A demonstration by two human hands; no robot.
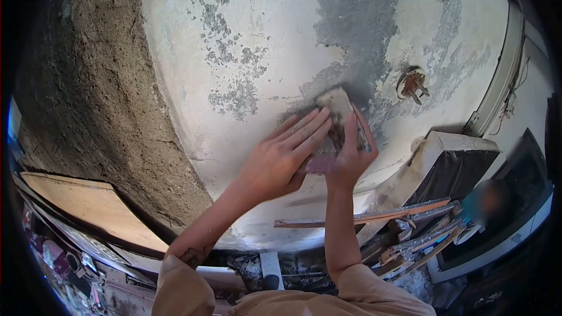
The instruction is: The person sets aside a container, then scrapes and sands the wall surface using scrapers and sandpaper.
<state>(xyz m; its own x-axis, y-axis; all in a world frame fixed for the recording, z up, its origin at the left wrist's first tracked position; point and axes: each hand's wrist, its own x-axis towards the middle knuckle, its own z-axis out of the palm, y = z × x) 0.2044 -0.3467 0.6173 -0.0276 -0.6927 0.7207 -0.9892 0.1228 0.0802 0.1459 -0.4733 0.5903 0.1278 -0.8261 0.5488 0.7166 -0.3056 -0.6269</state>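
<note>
A flat, worn block (335, 103), pale at the top with dark mottling lower down, is held tilted against the wall (281, 52). What kind of block it is, I cannot make out. My left hand (280, 155) comes from the left, its long fingers laid straight over the block's left side and its thumb hidden. From below right, my right hand (350, 155) grips the other side, with the thumb across the face. A blurred purplish piece (321, 165) shows at the lower end between the hands. Around the block, the white wall coating is worn to grey patches (357, 23).
Right of the hands, an electrical box with protruding wires (414, 85) sits in the wall. Rough bare plaster (117, 70) covers the left. Lower right are a dusty boxy object (451, 164), wood strips (363, 217) and a person (489, 202). A wooden panel (88, 208) leans lower left.
</note>
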